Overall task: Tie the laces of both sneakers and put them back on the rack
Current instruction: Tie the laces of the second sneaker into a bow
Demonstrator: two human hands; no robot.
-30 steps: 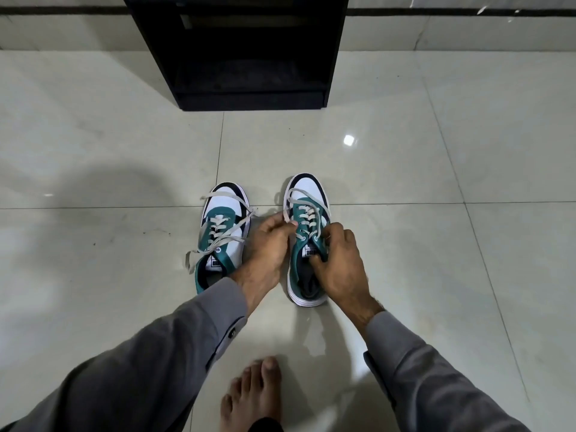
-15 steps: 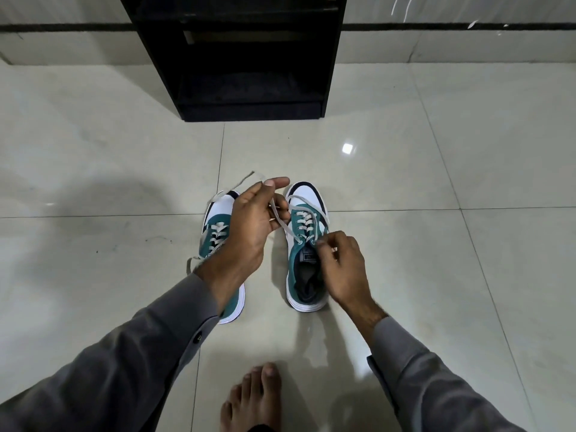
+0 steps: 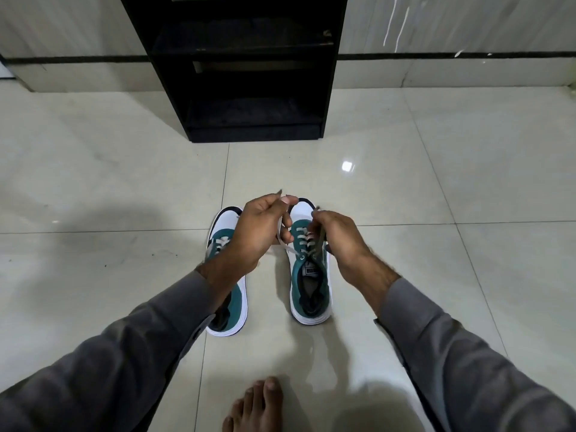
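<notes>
Two teal-and-white sneakers stand side by side on the tiled floor, toes pointing away from me. My left hand (image 3: 258, 229) hovers over the left sneaker (image 3: 230, 307) and pinches one grey lace end of the right sneaker (image 3: 310, 282), pulled up taut from the top eyelet. My right hand (image 3: 339, 238) grips the other lace end above the same shoe's tongue. The left sneaker's laces are mostly hidden under my left wrist. The black shoe rack (image 3: 249, 73) stands against the wall straight ahead, its lower shelves bare.
Glossy pale floor tiles (image 3: 436, 182) spread all around the shoes. My bare foot (image 3: 258, 406) rests on the floor near the bottom edge. A black skirting strip (image 3: 78, 59) runs along the wall behind the rack.
Both hands have risen from the right sneaker's tongue, each drawing a lace end upward. My head has tilted up, so more of the rack shows.
</notes>
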